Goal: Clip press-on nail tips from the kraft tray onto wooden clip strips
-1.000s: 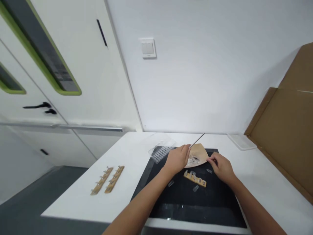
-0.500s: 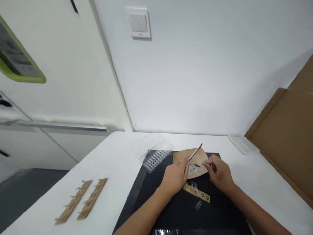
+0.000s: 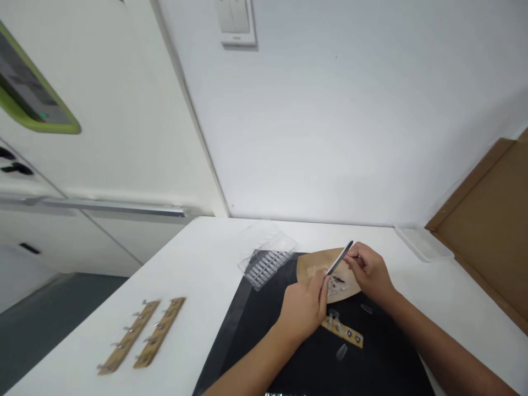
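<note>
Left hand [image 3: 303, 308] grips a slim grey file [image 3: 340, 257], right hand [image 3: 369, 269] pinched at its tip — two wooden peg strips [image 3: 142, 342] left of the black mat [image 3: 264, 330], third strip [image 3: 344, 331] on it.

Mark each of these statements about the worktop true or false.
1. The left hand grips a thin tool. True.
2. The right hand lies flat on the white table. False: it is raised by the tool's upper end.
3. Two wooden strips lie on the table, left of the black mat. True.
4. The clear box of nail tips sits on cardboard. False: it lies at the mat's far left corner.
</note>
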{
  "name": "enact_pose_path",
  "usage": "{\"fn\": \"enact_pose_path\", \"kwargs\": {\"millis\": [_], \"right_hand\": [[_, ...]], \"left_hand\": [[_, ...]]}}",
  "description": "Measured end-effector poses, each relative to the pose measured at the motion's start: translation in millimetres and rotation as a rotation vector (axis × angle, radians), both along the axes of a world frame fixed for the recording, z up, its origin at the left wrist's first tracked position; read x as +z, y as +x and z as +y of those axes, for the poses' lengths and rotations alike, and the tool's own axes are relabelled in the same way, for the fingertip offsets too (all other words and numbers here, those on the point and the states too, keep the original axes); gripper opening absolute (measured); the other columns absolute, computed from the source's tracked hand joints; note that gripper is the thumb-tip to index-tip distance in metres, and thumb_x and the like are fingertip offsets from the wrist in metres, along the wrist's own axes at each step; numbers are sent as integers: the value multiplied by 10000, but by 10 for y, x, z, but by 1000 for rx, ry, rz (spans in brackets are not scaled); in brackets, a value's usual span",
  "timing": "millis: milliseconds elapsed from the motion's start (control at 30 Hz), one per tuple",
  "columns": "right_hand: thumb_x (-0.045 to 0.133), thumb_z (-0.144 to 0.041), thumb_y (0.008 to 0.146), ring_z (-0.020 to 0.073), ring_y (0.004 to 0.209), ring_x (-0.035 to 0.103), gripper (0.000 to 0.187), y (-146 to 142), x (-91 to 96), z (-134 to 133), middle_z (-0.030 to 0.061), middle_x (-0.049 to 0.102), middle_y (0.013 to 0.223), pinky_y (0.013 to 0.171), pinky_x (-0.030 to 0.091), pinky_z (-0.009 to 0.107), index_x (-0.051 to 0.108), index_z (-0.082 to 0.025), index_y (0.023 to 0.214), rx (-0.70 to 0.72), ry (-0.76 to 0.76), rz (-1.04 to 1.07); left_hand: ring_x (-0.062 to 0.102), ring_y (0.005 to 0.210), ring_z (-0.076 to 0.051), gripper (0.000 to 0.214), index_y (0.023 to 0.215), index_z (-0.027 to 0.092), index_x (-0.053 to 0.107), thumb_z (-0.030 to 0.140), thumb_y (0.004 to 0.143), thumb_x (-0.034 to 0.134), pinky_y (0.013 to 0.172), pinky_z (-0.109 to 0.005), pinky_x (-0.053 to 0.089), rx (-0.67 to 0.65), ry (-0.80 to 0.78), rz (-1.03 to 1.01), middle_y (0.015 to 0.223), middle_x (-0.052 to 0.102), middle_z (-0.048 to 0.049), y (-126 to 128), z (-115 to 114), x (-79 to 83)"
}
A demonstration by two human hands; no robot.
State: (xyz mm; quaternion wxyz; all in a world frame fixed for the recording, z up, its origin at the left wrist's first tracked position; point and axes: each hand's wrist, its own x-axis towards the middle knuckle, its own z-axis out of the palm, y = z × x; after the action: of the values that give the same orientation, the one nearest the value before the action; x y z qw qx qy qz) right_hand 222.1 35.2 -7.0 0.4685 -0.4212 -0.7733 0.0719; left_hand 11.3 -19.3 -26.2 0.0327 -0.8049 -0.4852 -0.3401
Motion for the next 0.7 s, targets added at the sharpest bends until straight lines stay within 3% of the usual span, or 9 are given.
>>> {"fn": "enact_pose_path", "kwargs": {"millis": [133,367,700], "right_hand": [[636,-335,1029,152,591,524,252,63,-69,-95,-12,595,736,576,418,304,626,-239,796,-6,-70,105],[607,-232,1036,184,746,623,165,-10,-143,-270,12,652,806,695,469,321,616,-244,872,-27,107,48],[592,-313,1066,183,653,598,227,-67,-211,-233,4,672,756,652,397,333,571,-241,852,-343,223,-57]], "left_hand": [[767,680,-228,248,1187,192,626,262,1083,412,582,-284,551,29,8,-17,859,787,-57,-3,13,-51],[759,665,-222,255,1158,205,641,280,1086,408,562,-272,530,-23,-5,17,843,783,-47,30,-3,-81],[744,620,-205,299,1187,210,688,313,1093,424,528,-258,487,-18,2,32,776,781,-30,69,-88,2]]}}
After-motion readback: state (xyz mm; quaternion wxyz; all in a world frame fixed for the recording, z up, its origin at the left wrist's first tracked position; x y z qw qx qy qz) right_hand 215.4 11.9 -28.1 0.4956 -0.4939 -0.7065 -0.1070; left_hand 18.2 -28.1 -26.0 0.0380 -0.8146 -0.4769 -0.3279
